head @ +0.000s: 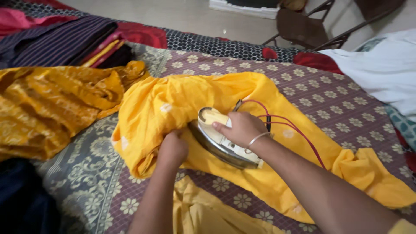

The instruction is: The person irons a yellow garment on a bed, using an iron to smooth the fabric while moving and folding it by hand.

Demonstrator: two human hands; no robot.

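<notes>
Right hand (241, 128) wrapped over the handle of a clothes iron (221, 141), fingers curled shut around it, a thin bangle at the wrist. Iron tilted, its metal soleplate resting on the yellow cloth (173, 104) near the middle of the bed. Left hand (172, 149) closed into a loose fist, pinching a bunched fold of that same yellow cloth just beside the iron's nose (knuckles up, fingertips hidden in the fabric). Red cord (299, 130) looping from the back of the iron across the cloth and along the right forearm. Yellow cloth spread crumpled over a patterned bedcover (329, 99) with small cream flowers on purple. To the left, touching the yellow cloth's edge, a heap of mustard-gold patterned fabric (47, 104). Beyond it, a stack of folded clothes (65, 41), dark striped on top, with red and yellow edges showing. At far right, white fabric (381, 65) lying on the bed. Past the bed, a folding chair (312, 26) on a pale floor.
</notes>
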